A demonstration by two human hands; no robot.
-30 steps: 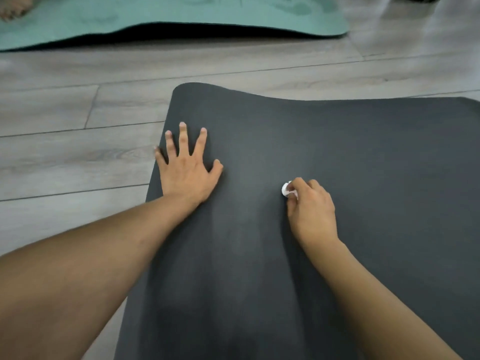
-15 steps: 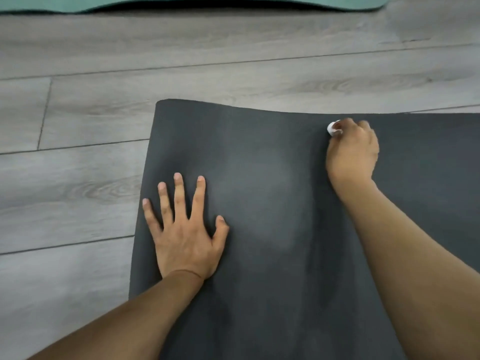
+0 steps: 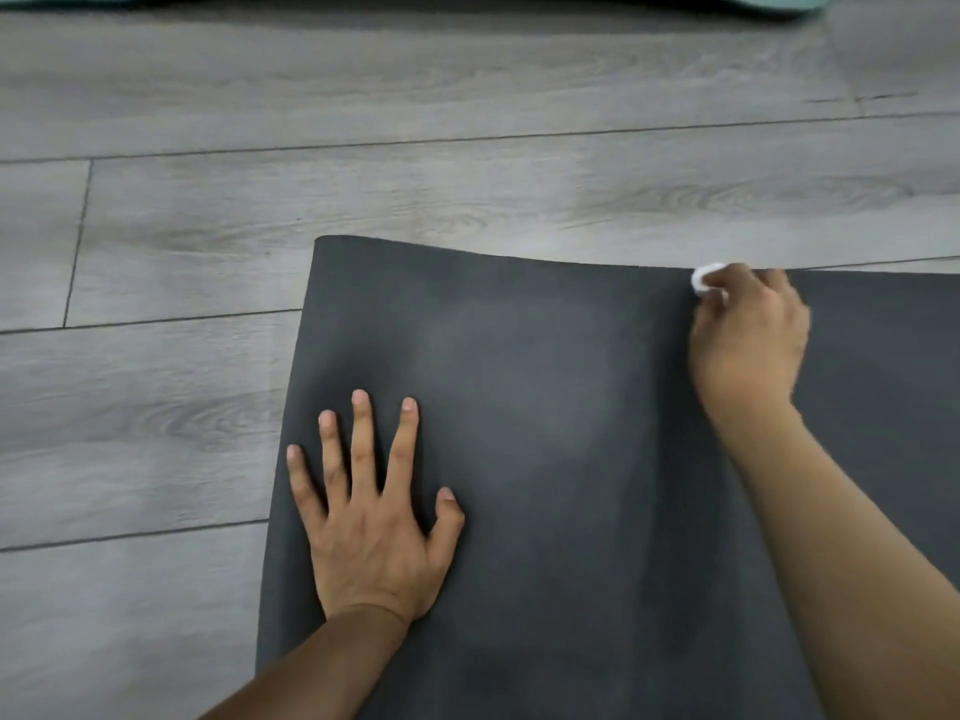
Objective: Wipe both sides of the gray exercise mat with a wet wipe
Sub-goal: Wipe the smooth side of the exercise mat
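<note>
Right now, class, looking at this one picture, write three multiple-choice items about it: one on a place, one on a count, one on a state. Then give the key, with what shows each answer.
1. Where on the gray mat is the wet wipe?
A. At its far edge
B. Under the flat palm
C. On the bare floor to the left

2. How many hands touch the mat?
A. None
B. One
C. Two

3. How does the left hand lie?
A. Clenched in a fist
B. Flat, with fingers spread
C. Lifted clear of the mat

Key:
1 A: the right hand grips the wipe right at the far edge, where mat meets wooden floor.
2 C: both hands are on the dark surface.
3 B: palm down, fingers straight and apart, pressing on the mat.
</note>
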